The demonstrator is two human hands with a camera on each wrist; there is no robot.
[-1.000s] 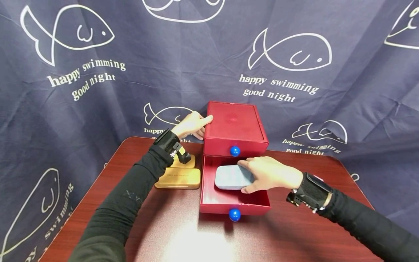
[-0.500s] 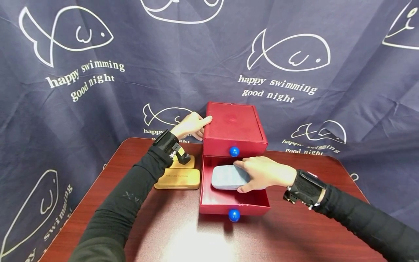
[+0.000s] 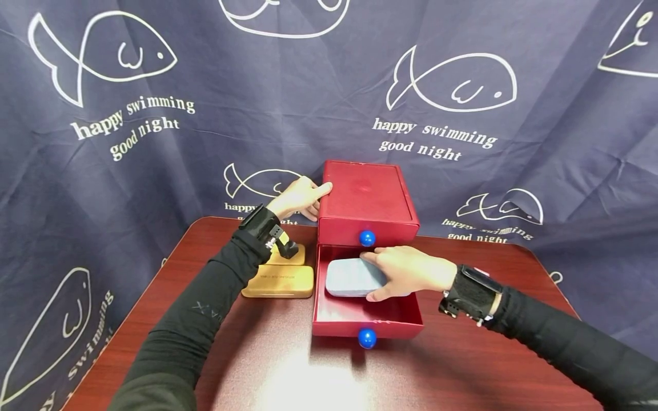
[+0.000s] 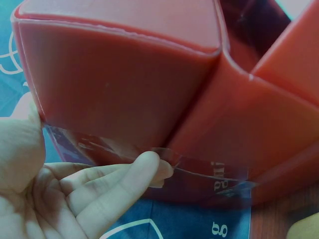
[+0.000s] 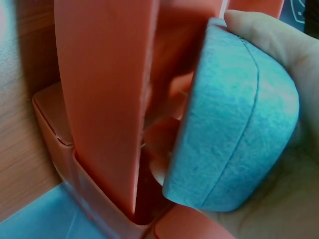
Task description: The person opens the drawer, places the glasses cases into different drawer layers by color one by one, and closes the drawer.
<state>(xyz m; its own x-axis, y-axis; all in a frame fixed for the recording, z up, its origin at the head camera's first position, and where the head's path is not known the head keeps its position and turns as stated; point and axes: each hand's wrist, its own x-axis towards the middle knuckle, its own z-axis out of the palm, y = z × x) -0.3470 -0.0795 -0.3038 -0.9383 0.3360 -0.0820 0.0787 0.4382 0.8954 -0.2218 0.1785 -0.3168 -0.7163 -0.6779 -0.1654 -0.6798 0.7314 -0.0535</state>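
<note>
1. Right hand (image 3: 408, 273) grips the blue-grey case (image 3: 352, 277): fingers curl over its far edge, thumb under the near edge. Wrist cam confirms the case sits in the palm w/ a fingertip over its top.
2. Case is inside the open lower drawer (image 3: 367, 322), just below the upper drawer's blue knob (image 3: 367, 238). Can't tell whether it rests on the drawer floor or hangs just above it; the hand hides that.
3. Left hand (image 3: 298, 197) braces the red drawer box (image 3: 366, 194) on the side away from the right hand: index finger laid straight along the top edge, other fingers loosely bent against the side wall. Nothing held.
4. Near the left forearm, two gold cases (image 3: 280, 278) lie on the wooden table (image 3: 308, 377), just beside the box.
5. Progress, as I judge it: lower drawer is pulled out and the case is in it or nearly so. Left to do: hand off the case, then drawer shut by its blue knob (image 3: 367, 338).
6. Fish-print cloth (image 3: 154, 114) hangs behind.
</note>
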